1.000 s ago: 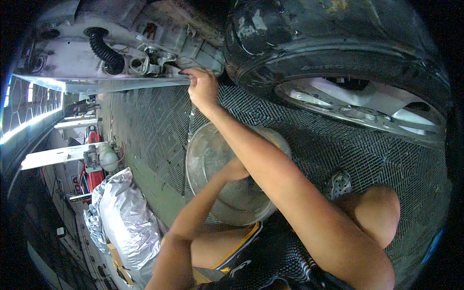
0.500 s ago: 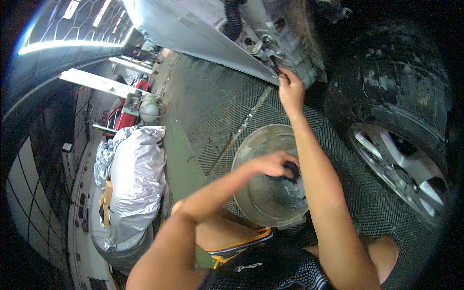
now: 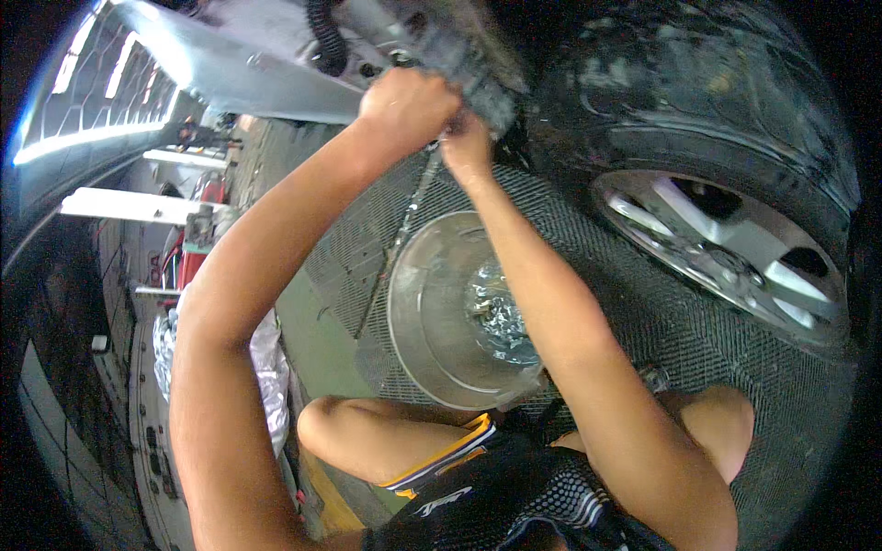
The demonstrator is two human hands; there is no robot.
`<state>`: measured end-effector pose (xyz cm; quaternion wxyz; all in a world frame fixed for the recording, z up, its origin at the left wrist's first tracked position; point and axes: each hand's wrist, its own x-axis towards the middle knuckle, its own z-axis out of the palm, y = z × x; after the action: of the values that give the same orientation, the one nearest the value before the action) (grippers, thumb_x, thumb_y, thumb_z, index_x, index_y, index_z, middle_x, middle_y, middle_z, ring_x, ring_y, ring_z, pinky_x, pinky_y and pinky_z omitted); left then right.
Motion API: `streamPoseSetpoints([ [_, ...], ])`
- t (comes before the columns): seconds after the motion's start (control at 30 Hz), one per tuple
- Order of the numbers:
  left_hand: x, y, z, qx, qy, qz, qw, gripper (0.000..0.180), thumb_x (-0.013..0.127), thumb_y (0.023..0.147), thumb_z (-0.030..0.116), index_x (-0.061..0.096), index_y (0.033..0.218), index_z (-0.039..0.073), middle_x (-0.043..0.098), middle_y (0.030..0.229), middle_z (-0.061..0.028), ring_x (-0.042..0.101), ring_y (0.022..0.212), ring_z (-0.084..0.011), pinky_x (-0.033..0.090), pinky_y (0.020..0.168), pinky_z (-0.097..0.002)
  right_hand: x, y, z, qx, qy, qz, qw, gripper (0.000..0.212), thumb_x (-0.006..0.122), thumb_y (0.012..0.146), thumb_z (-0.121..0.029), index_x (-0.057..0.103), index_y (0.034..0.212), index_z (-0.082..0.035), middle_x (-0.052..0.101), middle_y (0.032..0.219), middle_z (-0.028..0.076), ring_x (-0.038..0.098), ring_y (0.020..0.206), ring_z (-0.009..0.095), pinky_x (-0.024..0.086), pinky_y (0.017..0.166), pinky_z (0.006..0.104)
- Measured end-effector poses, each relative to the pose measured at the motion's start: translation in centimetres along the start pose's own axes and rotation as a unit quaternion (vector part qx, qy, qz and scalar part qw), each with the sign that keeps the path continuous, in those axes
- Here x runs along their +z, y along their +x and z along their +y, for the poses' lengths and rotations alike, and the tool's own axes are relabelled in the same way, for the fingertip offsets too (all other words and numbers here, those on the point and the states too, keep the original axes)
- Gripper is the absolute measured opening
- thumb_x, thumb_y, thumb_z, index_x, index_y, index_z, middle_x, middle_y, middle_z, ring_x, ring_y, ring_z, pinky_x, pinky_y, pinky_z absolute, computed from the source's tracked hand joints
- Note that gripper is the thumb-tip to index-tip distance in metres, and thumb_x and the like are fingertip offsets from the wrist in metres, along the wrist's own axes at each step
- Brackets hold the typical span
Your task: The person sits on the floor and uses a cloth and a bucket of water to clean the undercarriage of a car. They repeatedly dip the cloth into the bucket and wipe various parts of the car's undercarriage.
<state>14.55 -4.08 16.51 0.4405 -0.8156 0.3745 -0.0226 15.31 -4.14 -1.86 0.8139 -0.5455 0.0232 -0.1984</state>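
Observation:
I crouch on a metal grating (image 3: 634, 340) beside a car, with both arms raised to its underbody. My left hand (image 3: 409, 106) is closed around a dark grey sponge or cloth (image 3: 478, 69) and presses it against the underside next to the tyre (image 3: 698, 101). My right hand (image 3: 464, 147) is just below and to the right of it, touching the same spot; its fingers are hidden. A round metal basin (image 3: 404, 303) with water stands on the grating under my arms.
A silver alloy wheel (image 3: 726, 243) is at the right. A black ribbed hose (image 3: 323, 37) and the pale sill panel (image 3: 239, 69) run overhead. A silvery covered bundle (image 3: 262, 358) and red equipment (image 3: 197, 248) lie at the left.
My left hand has come up out of the basin with the dark sponge and joined the right hand at the underbody. My view has swung closer to the tyre.

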Motion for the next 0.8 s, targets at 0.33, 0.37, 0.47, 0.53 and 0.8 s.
streamPoseSetpoints([
  [0.33,5.6,-13.4,10.0,-0.128,-0.29,0.062,0.946,0.021,0.072,0.084,0.024,0.061,0.09,0.007,0.062,0.086,-0.0127,0.065,0.079,-0.0342,0.054,0.065,-0.045,-3.0,-1.5,-2.0,0.45,-0.018,0.079,0.89,0.049,0.054,0.083,-0.009,0.055,0.129,0.007,0.056,0.138,0.027,0.055,0.128,0.038,0.045,0.104,0.0426],
  [0.37,6.5,-13.9,11.2,-0.135,-0.335,0.063,0.93,0.021,0.072,0.084,0.023,0.061,0.091,0.007,0.062,0.085,-0.0132,0.065,0.079,-0.0352,0.054,0.067,-0.045,-3.0,-1.4,-1.7,0.436,0.056,0.152,0.885,0.051,0.055,0.082,-0.01,0.054,0.131,0.006,0.055,0.138,0.026,0.055,0.129,0.038,0.045,0.103,0.0424],
  [0.47,9.7,-15.8,14.0,-0.112,-0.39,0.001,0.914,0.021,0.073,0.083,0.022,0.062,0.091,0.006,0.062,0.086,-0.0139,0.065,0.081,-0.0358,0.055,0.069,-0.0456,-3.5,-0.5,-0.5,0.384,-0.03,0.117,0.915,0.055,0.056,0.082,-0.011,0.053,0.136,0.0,0.058,0.135,0.025,0.057,0.125,0.039,0.047,0.102,0.044],
  [0.53,10.2,-16.5,15.1,-0.086,-0.405,-0.024,0.91,0.022,0.073,0.083,0.022,0.062,0.093,0.006,0.062,0.088,-0.0131,0.065,0.082,-0.0352,0.055,0.069,-0.0456,-3.8,-0.2,-0.7,0.333,-0.167,0.035,0.928,0.057,0.057,0.081,-0.011,0.053,0.137,-0.006,0.061,0.131,0.025,0.059,0.122,0.039,0.048,0.101,0.0449],
  [0.8,9.6,-17.4,14.6,-0.083,-0.449,0.024,0.889,0.024,0.074,0.082,0.021,0.063,0.098,0.007,0.061,0.094,-0.0109,0.066,0.088,-0.0322,0.056,0.072,-0.0431,-3.1,-1.0,-1.3,0.221,-0.484,-0.223,0.817,0.076,0.056,0.092,-0.021,0.021,0.158,-0.019,0.07,0.116,0.018,0.069,0.105,0.034,0.053,0.087,0.0481],
])
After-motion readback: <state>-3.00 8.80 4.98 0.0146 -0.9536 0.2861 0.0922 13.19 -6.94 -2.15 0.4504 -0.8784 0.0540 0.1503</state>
